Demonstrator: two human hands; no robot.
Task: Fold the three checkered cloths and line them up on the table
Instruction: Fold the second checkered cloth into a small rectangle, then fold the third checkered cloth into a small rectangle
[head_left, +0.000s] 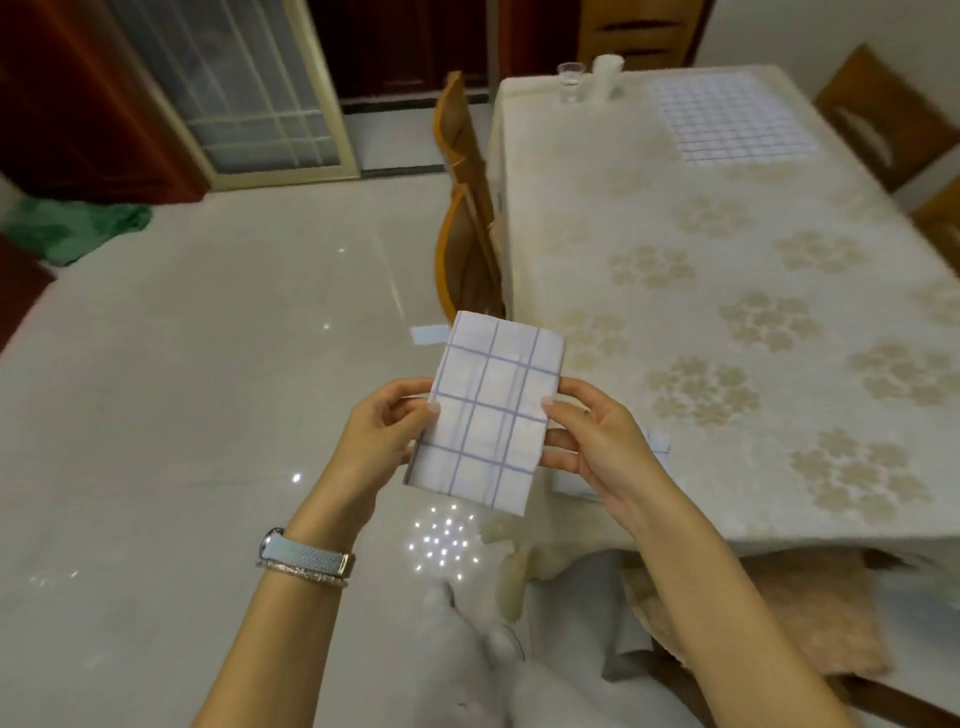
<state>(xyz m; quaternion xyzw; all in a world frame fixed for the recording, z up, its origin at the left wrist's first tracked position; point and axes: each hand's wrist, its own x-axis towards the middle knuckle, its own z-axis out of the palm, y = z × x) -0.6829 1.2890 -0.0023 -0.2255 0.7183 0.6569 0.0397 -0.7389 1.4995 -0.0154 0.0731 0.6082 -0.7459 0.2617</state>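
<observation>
A folded white cloth with blue checks (491, 415) is held in the air over the floor, left of the table's near corner. My left hand (384, 431) pinches its left edge and my right hand (592, 441) pinches its right edge. A second folded checkered cloth (657, 452) lies on the table near the front edge, mostly hidden behind my right hand. A third checkered cloth (732, 119) lies spread flat at the far end of the table (727, 270).
The table wears a cream cloth with floral prints. A glass (570, 80) and a white cup (608, 75) stand at its far left corner. Wooden chairs (462, 208) line the left side, more on the right. A cushioned seat (769, 613) is below the near edge.
</observation>
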